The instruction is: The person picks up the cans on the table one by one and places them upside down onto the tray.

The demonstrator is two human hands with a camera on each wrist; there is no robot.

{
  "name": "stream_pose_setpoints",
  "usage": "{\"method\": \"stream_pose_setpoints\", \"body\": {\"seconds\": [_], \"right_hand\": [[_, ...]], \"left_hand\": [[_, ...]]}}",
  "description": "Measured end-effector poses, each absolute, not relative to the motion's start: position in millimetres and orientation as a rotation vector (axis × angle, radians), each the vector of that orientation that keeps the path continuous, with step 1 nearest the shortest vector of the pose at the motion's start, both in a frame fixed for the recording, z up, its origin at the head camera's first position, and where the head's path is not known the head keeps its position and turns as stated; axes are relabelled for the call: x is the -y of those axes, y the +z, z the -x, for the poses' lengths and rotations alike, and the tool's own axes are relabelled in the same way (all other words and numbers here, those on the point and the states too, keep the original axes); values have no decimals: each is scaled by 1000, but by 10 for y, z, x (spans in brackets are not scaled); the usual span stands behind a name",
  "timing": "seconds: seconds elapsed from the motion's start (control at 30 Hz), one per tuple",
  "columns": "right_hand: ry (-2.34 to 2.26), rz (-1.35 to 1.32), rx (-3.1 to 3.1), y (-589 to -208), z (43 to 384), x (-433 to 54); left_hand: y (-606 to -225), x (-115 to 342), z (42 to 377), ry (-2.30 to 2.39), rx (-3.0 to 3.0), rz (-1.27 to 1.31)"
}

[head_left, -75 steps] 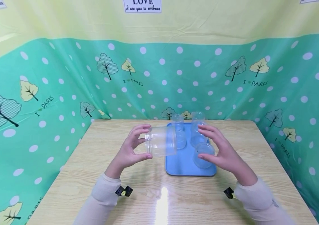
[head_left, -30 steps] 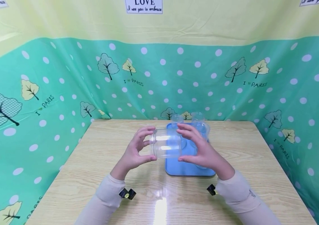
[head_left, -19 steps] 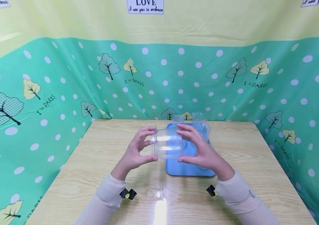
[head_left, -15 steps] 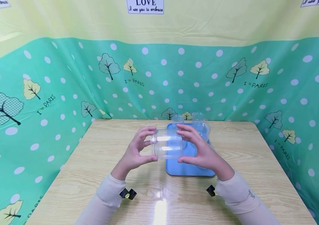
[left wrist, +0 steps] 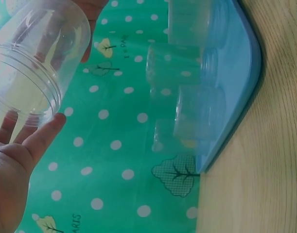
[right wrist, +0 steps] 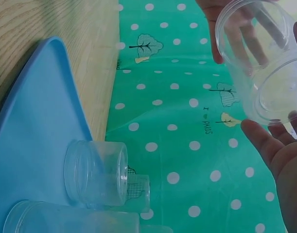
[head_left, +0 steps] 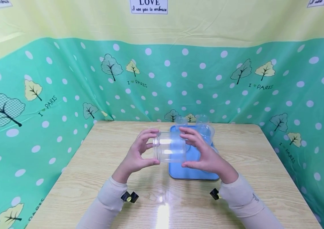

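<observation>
Above the wooden table, a clear plastic jar [head_left: 169, 148] lies on its side in the air between both hands. My left hand [head_left: 136, 152] grips its threaded mouth end, thumb below and fingers above. At the base end, my right hand [head_left: 206, 156] holds it the same way from the other side. In the left wrist view the screw ridges of the jar [left wrist: 46, 63] show beside the left fingertips. The right wrist view has the jar's rounded base [right wrist: 265, 107] against the right fingers. Nothing shows inside the see-through jar.
Behind the hands a blue tray [head_left: 192, 175] lies on the wooden table [head_left: 116, 203]. Several clear jars stand on it, among them a near one [right wrist: 97, 170] and one farther back [head_left: 202, 119]. A green dotted curtain [head_left: 150, 82] hangs at the back and sides.
My right hand, apart from the jar over the tray 2.5 s ago, has come left and taken hold of its base end. The jar has shifted slightly right; both hands have hardly moved since.
</observation>
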State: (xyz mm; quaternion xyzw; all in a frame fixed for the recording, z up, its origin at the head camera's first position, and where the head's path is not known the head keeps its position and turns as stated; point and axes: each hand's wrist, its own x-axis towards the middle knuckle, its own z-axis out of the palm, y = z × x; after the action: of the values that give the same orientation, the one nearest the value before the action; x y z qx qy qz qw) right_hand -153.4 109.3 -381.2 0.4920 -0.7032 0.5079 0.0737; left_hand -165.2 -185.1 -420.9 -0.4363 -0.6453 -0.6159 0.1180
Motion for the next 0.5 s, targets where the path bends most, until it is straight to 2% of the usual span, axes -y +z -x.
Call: {"method": "stream_pose_setpoints", "body": {"seconds": [0.27,0.5], "right_hand": [[1509,-1516,1997,-3851,1577,-1101],[1480,-1500,1973,-4051,1715,-1154]], "left_hand": [[-4210,1825,1650,-1821,1866,1297],[-4233,1812,1666,-1818,1861,1319]]}}
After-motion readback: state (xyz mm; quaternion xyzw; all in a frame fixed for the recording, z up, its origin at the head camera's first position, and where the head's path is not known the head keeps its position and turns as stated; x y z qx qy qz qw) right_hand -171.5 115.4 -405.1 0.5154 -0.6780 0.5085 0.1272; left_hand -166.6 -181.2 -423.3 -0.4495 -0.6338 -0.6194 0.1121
